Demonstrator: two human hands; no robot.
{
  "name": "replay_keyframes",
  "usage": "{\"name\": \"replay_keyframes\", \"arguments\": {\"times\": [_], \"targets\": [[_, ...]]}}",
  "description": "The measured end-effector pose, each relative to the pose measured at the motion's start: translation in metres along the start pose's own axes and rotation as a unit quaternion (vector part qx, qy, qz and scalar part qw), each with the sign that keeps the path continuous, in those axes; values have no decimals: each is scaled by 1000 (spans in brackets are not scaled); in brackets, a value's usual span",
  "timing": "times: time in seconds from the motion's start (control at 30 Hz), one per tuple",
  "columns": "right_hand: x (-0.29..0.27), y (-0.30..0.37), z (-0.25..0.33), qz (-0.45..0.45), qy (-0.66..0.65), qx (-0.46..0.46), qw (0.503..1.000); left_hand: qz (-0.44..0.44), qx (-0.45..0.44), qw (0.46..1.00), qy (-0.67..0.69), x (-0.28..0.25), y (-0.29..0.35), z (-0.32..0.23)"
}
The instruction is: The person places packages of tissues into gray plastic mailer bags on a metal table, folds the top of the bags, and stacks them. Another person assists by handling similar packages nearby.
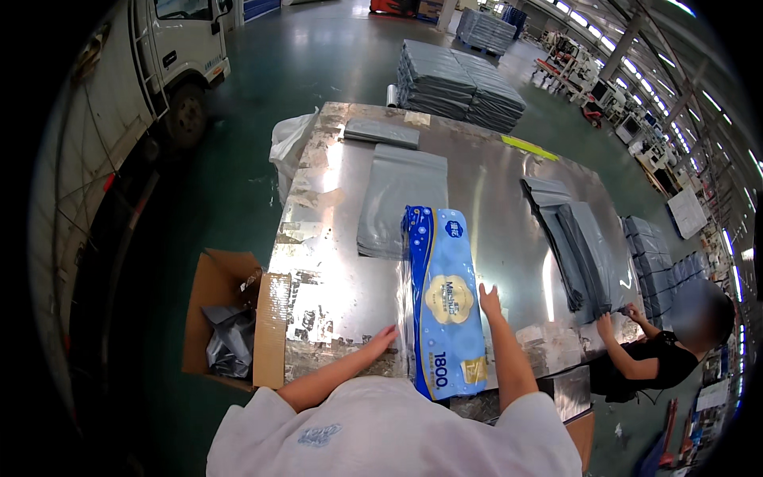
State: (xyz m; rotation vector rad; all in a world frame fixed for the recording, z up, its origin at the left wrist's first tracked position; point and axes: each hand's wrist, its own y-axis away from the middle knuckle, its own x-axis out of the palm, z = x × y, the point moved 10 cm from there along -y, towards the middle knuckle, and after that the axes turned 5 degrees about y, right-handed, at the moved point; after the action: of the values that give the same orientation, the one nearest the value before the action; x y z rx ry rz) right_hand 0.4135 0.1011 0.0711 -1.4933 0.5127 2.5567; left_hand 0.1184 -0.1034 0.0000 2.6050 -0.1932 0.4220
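Note:
A long blue printed plastic package (455, 338) lies lengthwise before me on the metal-topped table (501, 207), its near end close to my body. My left hand (385, 339) is just left of the package, fingers stretched out over the table. By the package's right edge is my right hand (489, 301), thumb and fingers apart; whether it touches the package I cannot tell. Beyond the package's far left corner lies a stack of flat grey plastic bags (404, 191). A folded grey bundle (381, 133) sits behind that stack.
At right, a co-worker (648, 358) handles grey plastic bags (576, 238) on the same table. An open cardboard box (273, 326) with grey plastic inside stands at the left edge. Wrapped stacks (457, 83) stand beyond the far edge; a white truck (187, 56) is at far left.

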Motion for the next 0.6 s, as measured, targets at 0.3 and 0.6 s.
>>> {"name": "replay_keyframes", "arguments": {"times": [0.3, 0.6], "targets": [[73, 107, 24, 46, -149, -96, 983, -52, 80, 989, 112, 1, 2, -19], [75, 61, 54, 237, -102, -185, 948, -90, -104, 990, 21, -129, 22, -1]]}}
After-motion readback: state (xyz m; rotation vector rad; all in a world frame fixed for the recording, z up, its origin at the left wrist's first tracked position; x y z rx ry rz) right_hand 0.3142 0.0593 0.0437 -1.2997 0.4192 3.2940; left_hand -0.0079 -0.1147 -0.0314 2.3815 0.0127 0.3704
